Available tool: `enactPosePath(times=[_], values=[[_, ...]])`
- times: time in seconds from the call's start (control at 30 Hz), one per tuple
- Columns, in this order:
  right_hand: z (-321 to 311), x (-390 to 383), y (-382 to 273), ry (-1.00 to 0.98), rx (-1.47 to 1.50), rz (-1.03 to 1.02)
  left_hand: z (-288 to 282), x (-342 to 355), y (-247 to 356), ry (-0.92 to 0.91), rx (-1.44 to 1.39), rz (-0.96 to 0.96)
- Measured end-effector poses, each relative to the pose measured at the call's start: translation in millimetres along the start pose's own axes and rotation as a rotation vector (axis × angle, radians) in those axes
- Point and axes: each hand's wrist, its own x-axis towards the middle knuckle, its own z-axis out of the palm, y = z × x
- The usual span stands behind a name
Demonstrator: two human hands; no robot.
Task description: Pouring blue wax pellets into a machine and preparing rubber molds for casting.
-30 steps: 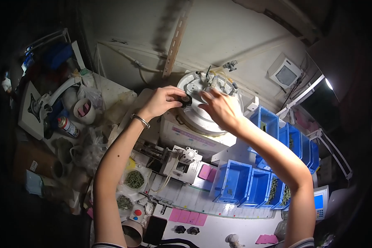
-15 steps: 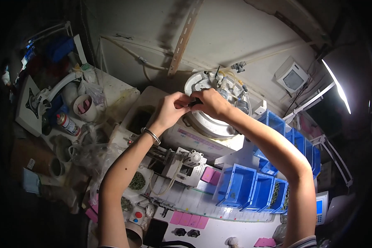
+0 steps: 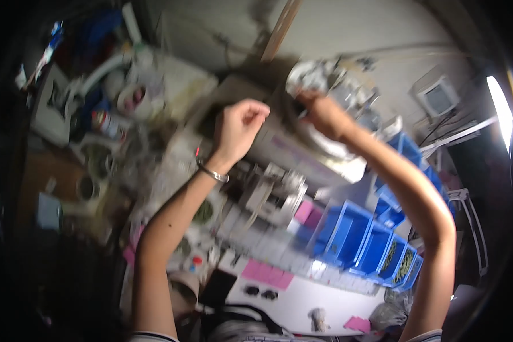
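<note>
Thumb and fingertips of the left hand (image 3: 238, 132) are together, in the air and apart from the right hand (image 3: 326, 117); whether something small is between them, I cannot tell. Grip of the right hand is clamped on a small dark piece (image 3: 298, 106), which is blurred and appears before the left edge of a round white machine (image 3: 332, 146). Nearer to the person, blue bins (image 3: 343, 232) and pink sheets (image 3: 267, 275) are on the white tabletop (image 3: 293, 309).
</note>
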Motion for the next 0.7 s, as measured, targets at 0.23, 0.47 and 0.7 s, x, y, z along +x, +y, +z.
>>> enactPosePath(times=[0.23, 0.47, 0.7], values=[[-12, 36, -26, 0.195, -0.086, 0.237, -21, -188, 43, 0.257, 0.493, -0.262], [-9, 7, 17, 0.302, -0.315, 0.081, 33, -390, 7, -0.392, 1.428, -0.727], [-1, 6, -4, 0.316, -0.257, 0.261, 29, -400, 9, -0.325, 1.298, -0.771]])
